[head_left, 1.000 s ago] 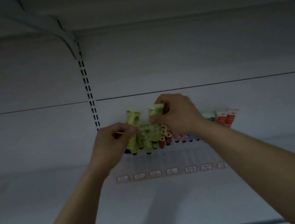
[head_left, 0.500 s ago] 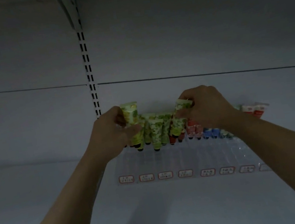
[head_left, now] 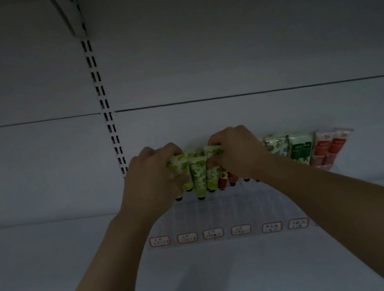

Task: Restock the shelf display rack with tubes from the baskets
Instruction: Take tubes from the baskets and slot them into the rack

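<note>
Back left in the display rack (head_left: 222, 212), the left hand (head_left: 149, 180) had its grip closed round the end green tube (head_left: 180, 170), the right hand (head_left: 236, 153) pinched the third green tube (head_left: 212, 176); each likely needed seating cap-down, square in its lane

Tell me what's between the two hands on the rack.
In the head view, green tubes: the left hand grips one, the right hand pinches another, and a third stands between.
</note>
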Demonstrator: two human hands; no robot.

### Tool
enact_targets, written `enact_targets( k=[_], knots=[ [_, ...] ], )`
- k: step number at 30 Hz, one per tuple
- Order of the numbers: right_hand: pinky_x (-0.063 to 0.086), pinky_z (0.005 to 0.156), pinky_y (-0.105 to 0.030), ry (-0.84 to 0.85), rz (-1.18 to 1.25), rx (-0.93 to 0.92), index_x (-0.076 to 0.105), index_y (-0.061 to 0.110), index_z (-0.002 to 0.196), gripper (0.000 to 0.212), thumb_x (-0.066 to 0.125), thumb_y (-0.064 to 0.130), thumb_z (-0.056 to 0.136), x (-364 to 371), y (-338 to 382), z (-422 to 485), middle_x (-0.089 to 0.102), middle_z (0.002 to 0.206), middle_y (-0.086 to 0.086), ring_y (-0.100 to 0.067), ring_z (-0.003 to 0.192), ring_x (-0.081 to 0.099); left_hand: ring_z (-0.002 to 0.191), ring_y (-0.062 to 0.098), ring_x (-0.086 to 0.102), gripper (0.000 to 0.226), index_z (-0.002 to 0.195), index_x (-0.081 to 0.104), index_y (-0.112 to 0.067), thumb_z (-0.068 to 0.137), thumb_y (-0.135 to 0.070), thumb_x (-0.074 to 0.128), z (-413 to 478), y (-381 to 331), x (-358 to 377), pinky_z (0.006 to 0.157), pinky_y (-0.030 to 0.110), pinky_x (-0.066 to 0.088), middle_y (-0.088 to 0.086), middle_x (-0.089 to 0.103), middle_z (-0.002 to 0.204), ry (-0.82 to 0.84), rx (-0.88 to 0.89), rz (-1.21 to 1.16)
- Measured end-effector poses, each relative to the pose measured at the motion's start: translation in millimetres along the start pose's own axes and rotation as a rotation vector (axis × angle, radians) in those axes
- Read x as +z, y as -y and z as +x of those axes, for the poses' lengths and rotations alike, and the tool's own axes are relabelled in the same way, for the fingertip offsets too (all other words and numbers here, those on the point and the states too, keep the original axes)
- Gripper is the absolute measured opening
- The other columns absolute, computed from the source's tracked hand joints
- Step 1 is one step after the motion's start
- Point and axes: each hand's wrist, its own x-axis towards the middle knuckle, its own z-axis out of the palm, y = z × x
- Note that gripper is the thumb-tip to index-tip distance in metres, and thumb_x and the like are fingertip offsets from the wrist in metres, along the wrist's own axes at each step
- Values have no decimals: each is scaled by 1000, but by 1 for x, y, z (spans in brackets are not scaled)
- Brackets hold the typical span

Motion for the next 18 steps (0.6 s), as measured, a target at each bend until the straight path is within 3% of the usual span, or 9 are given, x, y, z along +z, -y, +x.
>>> enact_targets(
  k=[2,6,14,18],
  knots=[
    [50,75,-32,-5,-5,7,72,7,99,31,77,30,77,2,-1,2,70,94,-10,-23,87,62,83,28,54,34,90,71,-20,62,-39,78,0,4,7,70,33,35,-1,64,79,-45,112,122],
    [43,72,-24,45,-69,17,70,12,105,39,77,37,76,-3,-3,8,64,96,-4,-22,92,60,91,19,42,35,87,74,-22,60,-45,70,3,9,9,70,32,20,-4,66,82,-79,146,222],
    [40,62,-27,67,-186,-5,69,10,95,34,79,34,74,0,-2,14,65,92,-7,-25,83,60,94,25,47,32,89,67,-22,60,-35,74,2,5,23,72,34,21,-1,62,85,-59,148,326],
    [41,62,-26,66,-198,-46,67,9,98,29,77,24,76,3,-1,19,54,82,-5,-22,76,55,94,25,47,28,86,67,-21,66,-38,77,5,3,15,74,34,23,-1,61,88,-94,213,301]
  ],
)
